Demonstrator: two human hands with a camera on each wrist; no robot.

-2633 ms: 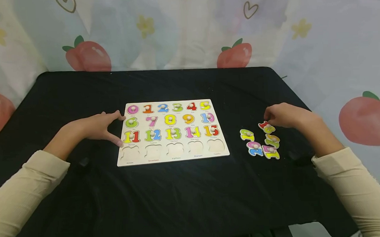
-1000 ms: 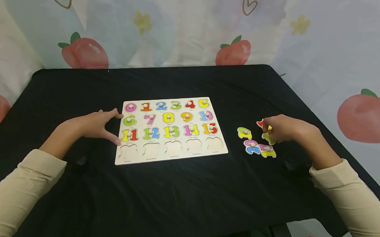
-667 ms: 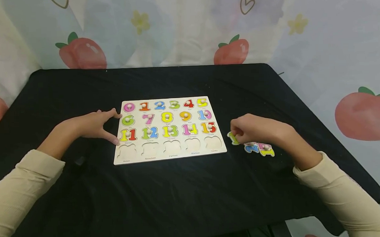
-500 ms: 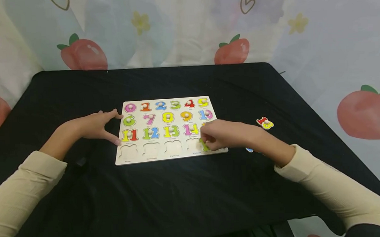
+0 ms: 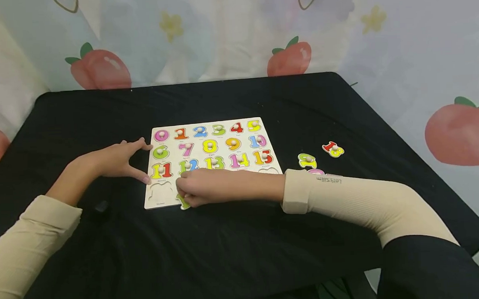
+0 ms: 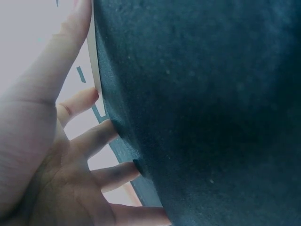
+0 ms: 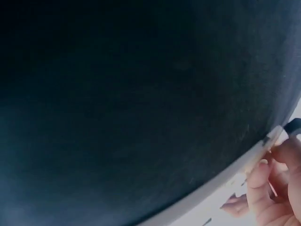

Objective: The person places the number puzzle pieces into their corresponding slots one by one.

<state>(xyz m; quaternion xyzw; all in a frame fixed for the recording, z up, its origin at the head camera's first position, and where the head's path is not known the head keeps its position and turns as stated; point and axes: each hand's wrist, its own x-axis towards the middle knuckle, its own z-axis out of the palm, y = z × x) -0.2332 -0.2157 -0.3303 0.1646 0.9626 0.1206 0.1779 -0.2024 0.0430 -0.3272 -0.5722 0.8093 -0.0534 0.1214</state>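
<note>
A wooden number puzzle board (image 5: 171, 125) lies on the black cloth, with knobbed numbers 0 to 15 in its upper rows. My left hand (image 5: 113, 162) is spread at the board's left edge, thumb and a fingertip against it; the left wrist view shows straight fingers along that edge. Over the lower row, my right hand (image 5: 209, 185) pinches a number piece (image 5: 183, 203) whose green end shows below the fingertips. The rest of that piece is hidden under the hand. An empty recess (image 5: 160, 194) shows at the bottom left; the hand and forearm cover most of the lower row.
To the right of the board lie loose pieces: a red and yellow 18 (image 5: 333, 149), a green and yellow piece (image 5: 307, 160) and a pink-topped piece (image 5: 316, 171) partly behind the right sleeve. A patterned curtain (image 5: 219, 36) hangs behind the table.
From the loose pieces at the right, my right hand has taken a number piece and carried it left across the board's lower row. My left hand stays at the board's left edge.
</note>
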